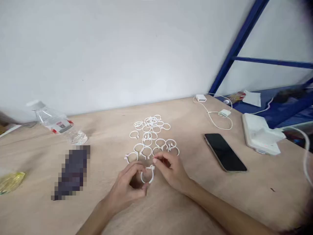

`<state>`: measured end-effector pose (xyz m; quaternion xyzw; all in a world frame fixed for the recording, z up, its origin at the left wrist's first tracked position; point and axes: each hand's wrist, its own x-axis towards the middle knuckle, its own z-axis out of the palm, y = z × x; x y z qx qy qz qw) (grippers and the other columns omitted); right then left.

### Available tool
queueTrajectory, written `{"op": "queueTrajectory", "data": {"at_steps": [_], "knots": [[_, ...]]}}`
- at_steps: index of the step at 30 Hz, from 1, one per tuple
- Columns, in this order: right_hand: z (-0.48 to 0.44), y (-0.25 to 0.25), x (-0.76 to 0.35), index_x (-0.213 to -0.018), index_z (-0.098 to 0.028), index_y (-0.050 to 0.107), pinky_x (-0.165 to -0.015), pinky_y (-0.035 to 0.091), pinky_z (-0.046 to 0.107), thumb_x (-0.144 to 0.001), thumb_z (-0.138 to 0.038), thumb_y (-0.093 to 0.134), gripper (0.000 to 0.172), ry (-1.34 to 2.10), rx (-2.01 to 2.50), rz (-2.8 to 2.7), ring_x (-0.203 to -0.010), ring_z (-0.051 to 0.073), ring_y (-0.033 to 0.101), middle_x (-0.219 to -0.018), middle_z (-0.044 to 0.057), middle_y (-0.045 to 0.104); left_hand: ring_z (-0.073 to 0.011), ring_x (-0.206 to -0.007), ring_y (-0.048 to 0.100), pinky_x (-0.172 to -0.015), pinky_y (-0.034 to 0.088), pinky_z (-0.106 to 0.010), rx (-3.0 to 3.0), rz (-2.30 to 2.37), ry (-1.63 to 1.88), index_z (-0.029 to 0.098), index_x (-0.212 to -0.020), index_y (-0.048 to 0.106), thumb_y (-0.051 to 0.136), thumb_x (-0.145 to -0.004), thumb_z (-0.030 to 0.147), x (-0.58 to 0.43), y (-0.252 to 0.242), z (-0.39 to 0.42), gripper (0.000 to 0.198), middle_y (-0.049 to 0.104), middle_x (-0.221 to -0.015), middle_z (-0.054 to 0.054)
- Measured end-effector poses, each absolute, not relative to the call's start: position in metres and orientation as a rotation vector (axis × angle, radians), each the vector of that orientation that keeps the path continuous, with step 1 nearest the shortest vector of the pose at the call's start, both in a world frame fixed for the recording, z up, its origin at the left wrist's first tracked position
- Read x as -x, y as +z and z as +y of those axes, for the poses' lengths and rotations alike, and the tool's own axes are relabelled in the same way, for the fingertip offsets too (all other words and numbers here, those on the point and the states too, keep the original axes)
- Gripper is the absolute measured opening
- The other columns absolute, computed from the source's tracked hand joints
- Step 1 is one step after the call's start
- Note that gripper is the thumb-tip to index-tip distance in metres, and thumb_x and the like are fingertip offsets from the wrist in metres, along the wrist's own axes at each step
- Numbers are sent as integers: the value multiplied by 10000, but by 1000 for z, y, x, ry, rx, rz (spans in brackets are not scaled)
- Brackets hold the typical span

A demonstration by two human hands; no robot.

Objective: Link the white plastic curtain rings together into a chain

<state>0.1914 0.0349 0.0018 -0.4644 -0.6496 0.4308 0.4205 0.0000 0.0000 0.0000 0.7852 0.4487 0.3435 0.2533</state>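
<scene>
My left hand point(128, 182) grips a thin white plastic ring point(153, 176) by its left side and lower edge, between thumb and fingers. At its top right the ring has a small clasp. Just above that clasp, my right hand point(171, 168) has thumb and forefinger pinched together; whether anything sits between those fingertips is too small to make out. Beyond both hands lies a loose spread of several similar white rings point(147, 141), many overlapping at the far end. Some of them show a gap with knobbed ends.
A black-screened phone point(226, 151) lies to the right, near a white box-like item point(259, 133) and a white charger point(201, 98) with cables. Leftward are a clear bottle point(58, 124), a pixelated dark object point(73, 173) and a yellow wrapper point(12, 182). A blue metal frame point(237, 45) rises at right.
</scene>
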Motion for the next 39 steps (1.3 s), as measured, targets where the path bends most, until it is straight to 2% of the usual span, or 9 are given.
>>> {"op": "queueTrajectory", "data": {"at_steps": [8,11,14,19,24,28,33,39], "knots": [[30,-1,-188,-877,-188,664,-543,390,225,-854,-301,543,167,1163,1148,-1606,-601,111,504,-685,-9,596,-177,-874,593,-774,475,-296,-1983,1222,1112,211,-942,524,606,-699,99,6,-7,2,281,585,-946,-37],[24,-1,-185,-911,-198,662,-539,396,223,-866,-317,536,179,1260,1129,-1603,-599,108,503,-679,-14,578,-185,-913,578,-814,468,-317,-1989,1248,1182,208,-943,524,607,-687,77,5,-6,1,299,555,-974,-43],[22,-3,-182,-941,-198,649,-553,422,225,-861,-327,549,182,1340,1146,-1570,-613,111,528,-697,-12,592,-145,-830,567,-744,465,-260,-2079,1256,1188,215,-944,519,589,-731,54,4,-5,-2,276,555,-880,-11],[23,-3,-180,-895,-179,647,-617,462,243,-836,-273,572,134,1276,1171,-1666,-676,127,577,-748,7,636,-101,-749,548,-647,448,-195,-2176,1172,968,217,-987,539,500,-834,38,2,-6,-5,239,583,-918,-17],[22,0,-179,-864,-184,660,-532,414,219,-839,-277,578,126,1242,1161,-1816,-599,107,539,-676,-11,623,-109,-726,537,-637,442,-202,-2172,1170,1014,204,-934,548,502,-840,36,3,-6,-5,198,585,-823,-7],[20,-2,-177,-856,-182,662,-518,402,211,-820,-247,602,96,1250,1135,-1858,-586,99,533,-674,-14,628,-98,-671,538,-604,441,-196,-2156,1191,1120,201,-932,548,524,-848,51,2,-7,-5,174,582,-789,-1],[20,-3,-178,-975,-196,649,-521,408,208,-811,-224,612,171,1284,1071,-1840,-593,97,542,-720,-15,648,-120,-738,590,-652,473,-214,-2164,1126,1233,207,-941,553,569,-824,41,3,-7,-8,203,610,-819,-19],[19,-2,-178,-828,-187,659,-505,383,200,-793,-195,612,58,1266,1040,-1832,-570,88,514,-662,-26,615,-125,-743,583,-658,471,-228,-2155,1138,1191,189,-907,568,583,-803,38,3,-3,-7,183,600,-828,-30]]}}
